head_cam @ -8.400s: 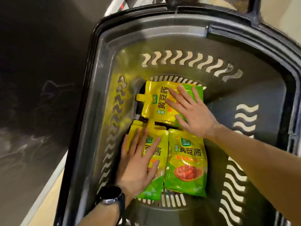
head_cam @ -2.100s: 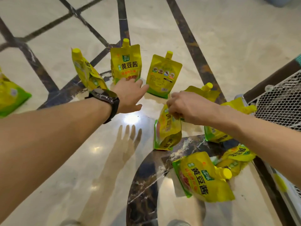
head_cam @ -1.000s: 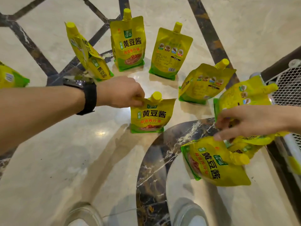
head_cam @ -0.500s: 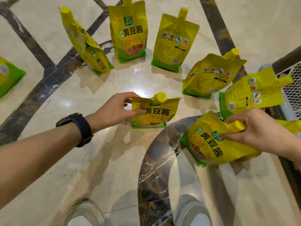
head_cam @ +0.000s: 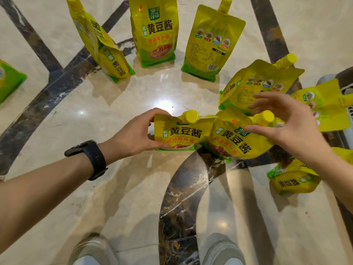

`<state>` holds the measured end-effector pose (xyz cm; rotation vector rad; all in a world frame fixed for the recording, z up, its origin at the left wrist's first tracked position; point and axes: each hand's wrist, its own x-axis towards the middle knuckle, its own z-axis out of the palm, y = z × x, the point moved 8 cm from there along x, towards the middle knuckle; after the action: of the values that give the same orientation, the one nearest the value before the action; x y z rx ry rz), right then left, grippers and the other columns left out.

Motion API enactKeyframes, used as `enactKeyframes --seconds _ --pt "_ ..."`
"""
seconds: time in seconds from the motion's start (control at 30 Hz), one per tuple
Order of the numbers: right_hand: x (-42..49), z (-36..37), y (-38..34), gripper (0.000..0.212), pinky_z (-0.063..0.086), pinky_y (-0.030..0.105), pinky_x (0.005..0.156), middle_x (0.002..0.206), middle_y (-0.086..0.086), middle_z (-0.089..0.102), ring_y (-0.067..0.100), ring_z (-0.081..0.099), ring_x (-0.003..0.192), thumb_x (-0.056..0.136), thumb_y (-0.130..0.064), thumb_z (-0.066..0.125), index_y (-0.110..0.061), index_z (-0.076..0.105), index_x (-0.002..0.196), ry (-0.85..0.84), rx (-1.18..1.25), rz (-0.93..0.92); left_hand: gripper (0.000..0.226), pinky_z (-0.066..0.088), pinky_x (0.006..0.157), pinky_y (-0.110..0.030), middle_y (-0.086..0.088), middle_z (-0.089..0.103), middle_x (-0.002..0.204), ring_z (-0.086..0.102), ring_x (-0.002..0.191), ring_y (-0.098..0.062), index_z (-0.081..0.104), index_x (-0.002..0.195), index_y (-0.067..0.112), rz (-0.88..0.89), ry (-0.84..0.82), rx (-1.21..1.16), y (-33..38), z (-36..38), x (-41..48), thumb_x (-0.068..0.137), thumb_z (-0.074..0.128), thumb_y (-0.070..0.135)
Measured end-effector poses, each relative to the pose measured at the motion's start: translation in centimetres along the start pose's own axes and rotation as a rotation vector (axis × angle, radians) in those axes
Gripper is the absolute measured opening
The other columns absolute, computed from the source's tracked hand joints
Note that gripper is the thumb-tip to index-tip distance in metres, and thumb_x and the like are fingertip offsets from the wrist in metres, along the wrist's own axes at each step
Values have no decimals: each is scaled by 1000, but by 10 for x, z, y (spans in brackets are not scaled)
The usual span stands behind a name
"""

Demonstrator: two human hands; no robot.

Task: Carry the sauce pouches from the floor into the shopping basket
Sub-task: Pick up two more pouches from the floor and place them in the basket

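Yellow-and-green sauce pouches stand and lie on the marble floor. My left hand [head_cam: 136,134] grips one pouch [head_cam: 181,133] by its left edge, low over the floor. A second pouch [head_cam: 234,139] leans against it on the right. My right hand [head_cam: 286,127] is spread over that second pouch, thumb across its front and fingers straight beyond its cap. Three pouches stand upright at the back [head_cam: 107,54] [head_cam: 154,35] [head_cam: 212,44]. Two more lean at the right [head_cam: 257,85] [head_cam: 324,104], and one lies near my right forearm [head_cam: 294,182]. The shopping basket is out of view.
Another pouch [head_cam: 9,81] lies at the far left edge. A white mesh structure [head_cam: 349,111] with a grey rounded corner [head_cam: 324,81] stands at the right edge. My two shoes [head_cam: 91,251] [head_cam: 223,249] are at the bottom, on polished marble with dark inlay bands.
My right hand has brought its pouch left until it touches the pouch in my left hand, and its fingers have opened off the cap. The view has moved closer to the floor.
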<state>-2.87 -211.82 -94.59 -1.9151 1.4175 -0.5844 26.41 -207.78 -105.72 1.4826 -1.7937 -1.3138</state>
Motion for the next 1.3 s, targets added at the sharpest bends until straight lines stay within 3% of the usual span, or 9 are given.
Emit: enactKeyframes --seconds 0.07,0.17,0.37,0.53,0.63,0.83,1.03,1.17,1.3 --pt "-21 8 33 69 52 12 82 113 -5 71 2 67 102 60 -24 90 -30 62 123 101 243 159 73 55 92 -31 25 62 116 60 110 -1 54 126 35 -40 -1 -73 -10 8 0 62 83 54" --pt "-46 48 70 72 57 19 83 113 -8 74 6 69 104 54 -20 90 -27 64 120 45 401 343 77 60 87 -34 21 65 115 65 109 -6 52 127 37 -77 35 -213 -25 16 1 60 89 41" --pt "-43 65 97 68 50 7 58 94 -22 76 -6 70 81 64 0 87 -10 60 126 36 417 398 82 57 90 -29 10 69 118 68 110 -11 49 130 25 -68 93 -281 -33 21 8 62 94 30" --pt "-42 58 103 59 57 16 63 98 -15 77 4 74 88 54 -22 92 -27 71 109 58 452 448 76 55 99 -39 2 70 125 67 114 -13 51 139 16 -90 75 -329 -35 18 17 72 87 12" --pt "-42 56 108 60 59 17 65 101 -16 77 5 74 91 46 -34 90 -35 72 103 20 499 483 77 56 97 -35 2 69 127 68 114 -12 49 139 15 -85 45 -345 -30 14 22 71 86 18" --pt "-70 91 106 76 56 21 86 113 -9 74 7 70 104 59 -11 88 -19 57 128 70 536 459 79 57 95 -35 3 65 129 66 115 -12 44 139 24 -102 65 -361 -29 20 19 70 82 31" --pt "-68 94 95 55 52 8 75 98 -23 72 -8 69 93 72 5 82 -32 59 106 116 428 382 75 56 84 -18 9 69 123 69 110 -6 46 138 21 -117 66 -416 -27 23 17 73 83 18" --pt "-38 72 90 44 55 13 66 97 -15 78 7 74 92 72 -7 83 -25 67 109 -47 469 425 68 58 79 -20 12 74 117 72 105 -8 52 136 23 -160 48 -481 -22 13 19 74 80 24" --pt "-37 88 107 44 60 27 63 106 2 78 18 76 88 67 -14 78 -23 69 109 -310 779 690 62 60 86 -32 5 73 121 72 107 -17 56 134 25 -287 8 -587 -36 21 6 77 75 41"
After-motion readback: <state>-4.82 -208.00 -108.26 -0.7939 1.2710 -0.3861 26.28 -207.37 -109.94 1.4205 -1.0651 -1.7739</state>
